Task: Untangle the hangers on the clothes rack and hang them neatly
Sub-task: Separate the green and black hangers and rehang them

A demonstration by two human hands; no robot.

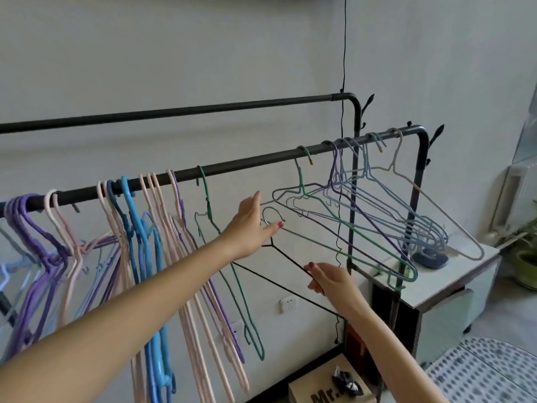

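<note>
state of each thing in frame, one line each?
black hanger: off the rail, held in both hands
left hand: at its hook
right hand: grips its arm
green hanger: on front rail, hanging crooked
back rail: bare

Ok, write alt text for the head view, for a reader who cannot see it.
Two bare arms reach toward a black clothes rack: the right hand grips a black wire hanger off the rail, the left hand at its silver hook. Tangled pastel hangers crowd the rail's left; a looser bunch hangs right.
</note>
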